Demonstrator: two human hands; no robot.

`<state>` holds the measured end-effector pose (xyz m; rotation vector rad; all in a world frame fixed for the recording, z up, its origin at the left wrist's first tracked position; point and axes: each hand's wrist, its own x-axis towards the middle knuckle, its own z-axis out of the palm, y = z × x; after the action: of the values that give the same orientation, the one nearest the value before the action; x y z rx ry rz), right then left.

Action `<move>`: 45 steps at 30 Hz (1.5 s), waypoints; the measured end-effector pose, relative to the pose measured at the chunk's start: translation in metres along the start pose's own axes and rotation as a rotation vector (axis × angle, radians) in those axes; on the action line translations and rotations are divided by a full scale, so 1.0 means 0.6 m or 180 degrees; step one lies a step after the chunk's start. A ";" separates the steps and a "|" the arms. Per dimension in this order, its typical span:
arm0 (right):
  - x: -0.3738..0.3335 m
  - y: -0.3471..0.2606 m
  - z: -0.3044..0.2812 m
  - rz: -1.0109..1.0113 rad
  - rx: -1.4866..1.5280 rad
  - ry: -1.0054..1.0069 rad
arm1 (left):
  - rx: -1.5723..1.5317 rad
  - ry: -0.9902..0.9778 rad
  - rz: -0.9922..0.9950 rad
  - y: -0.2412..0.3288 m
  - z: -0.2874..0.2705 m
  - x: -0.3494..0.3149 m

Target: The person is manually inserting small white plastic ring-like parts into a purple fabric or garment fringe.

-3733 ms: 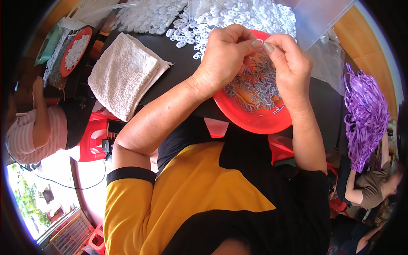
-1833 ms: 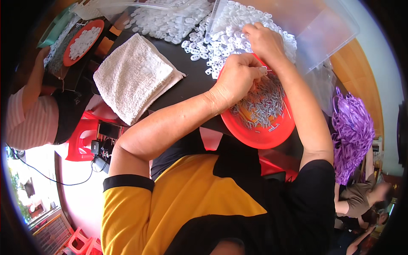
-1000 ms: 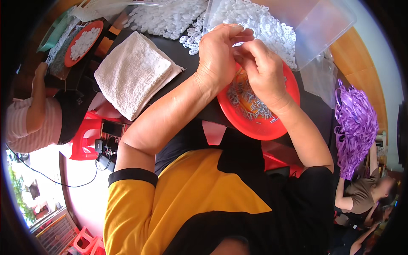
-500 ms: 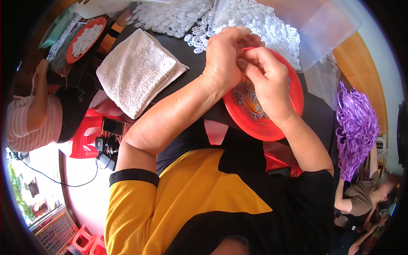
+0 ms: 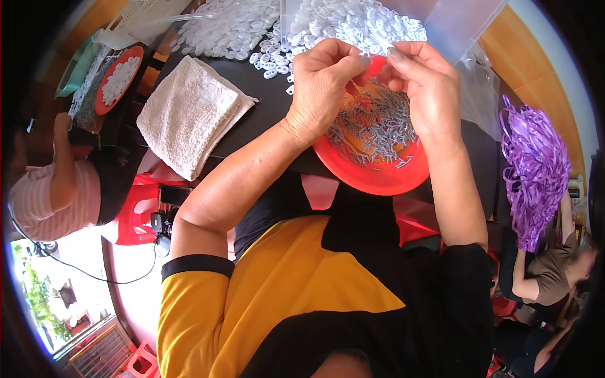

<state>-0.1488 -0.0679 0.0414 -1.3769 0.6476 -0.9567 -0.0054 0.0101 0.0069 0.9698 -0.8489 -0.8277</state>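
Observation:
My left hand (image 5: 324, 85) hovers over the far left rim of a red plastic bowl (image 5: 372, 181), thumb and fingers closed in a pinch. Opposite it, my right hand (image 5: 432, 88) is also pinched, above the bowl's far right side. Whatever lies between the fingertips of either hand is too small to make out. Many short grey metal pins (image 5: 381, 129) are scattered in the bowl. Just beyond the hands, white oval plastic pieces with holes (image 5: 353, 25) form a heap in a clear plastic box (image 5: 454, 28).
A folded beige towel (image 5: 192, 116) lies left of the bowl on the dark table (image 5: 268, 101). More white pieces (image 5: 230, 28) are heaped at the far left. One person (image 5: 53, 195) sits at left near an orange tray (image 5: 102, 101); another, at right, holds purple ribbon strips (image 5: 535, 170).
My hands have moved apart; before, they were together over the bowl. The right hand has swung out to the right and upward, uncovering more pins. The whole view has shifted slightly.

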 end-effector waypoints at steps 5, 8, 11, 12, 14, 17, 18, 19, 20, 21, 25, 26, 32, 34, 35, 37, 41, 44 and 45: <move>-0.004 0.002 0.001 -0.0023 -0.0027 -0.0056 | 0.0117 0.0023 -0.0033 -0.001 0.001 -0.002; -0.005 0.003 0.003 0.0033 -0.0059 -0.0065 | 0.0163 0.0042 -0.0048 -0.001 0.001 -0.003; -0.004 0.008 0.003 0.0049 -0.0007 -0.0094 | 0.0187 0.0064 -0.0045 0.001 0.003 -0.004; -0.004 0.009 0.003 0.0051 0.0033 -0.0093 | 0.0194 0.0064 -0.0043 0.001 0.003 -0.004; -0.005 0.010 0.005 0.0057 0.0070 -0.0088 | 0.0221 0.0077 -0.0063 0.001 0.003 -0.005; -0.006 0.010 0.008 0.0070 0.0058 -0.0086 | 0.0272 0.0107 -0.0106 0.004 0.004 -0.006; -0.006 0.010 0.007 0.0074 0.0051 -0.0092 | 0.0283 0.0112 -0.0104 0.004 0.004 -0.006; -0.006 0.010 0.007 0.0079 0.0044 -0.0097 | 0.0294 0.0117 -0.0102 0.004 0.004 -0.006; -0.006 0.011 0.006 0.0076 0.0047 -0.0087 | 0.0286 0.0105 -0.0116 0.004 0.004 -0.006; -0.005 0.012 0.006 0.0074 0.0050 -0.0078 | 0.0278 0.0091 -0.0130 0.003 0.004 -0.006; -0.004 0.013 0.002 0.0066 -0.0059 -0.0157 | 0.0285 0.0098 -0.0136 0.006 0.004 -0.008; -0.003 0.013 0.001 0.0094 -0.0065 -0.0174 | 0.0274 0.0092 -0.0122 0.005 0.004 -0.008; -0.003 0.012 -0.003 0.0146 -0.0073 -0.0222 | 0.0273 0.0081 -0.0131 0.005 0.005 -0.008; -0.004 0.015 0.000 0.0139 -0.0098 -0.0268 | 0.0262 0.0043 -0.0099 0.002 0.004 -0.008; -0.004 0.017 0.000 0.0143 -0.0125 -0.0270 | 0.0251 0.0015 -0.0105 0.002 0.004 -0.009; -0.004 0.019 0.000 0.0152 -0.0180 -0.0271 | 0.0227 -0.0043 -0.0119 0.001 0.005 -0.009; 0.001 -0.003 -0.017 0.0230 -0.0343 -0.0490 | 0.0152 -0.0335 -0.0040 0.005 0.006 -0.008; 0.008 -0.011 -0.035 0.0338 -0.0337 -0.0802 | 0.0194 -0.0545 0.0152 0.006 0.009 -0.010; 0.009 -0.013 -0.040 0.0419 -0.0320 -0.0918 | 0.0124 -0.0588 0.0173 0.006 0.011 -0.009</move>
<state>-0.1677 -0.0846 0.0466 -1.5066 0.5648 -0.6124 -0.0126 0.0140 0.0108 0.9096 -1.0491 -0.8657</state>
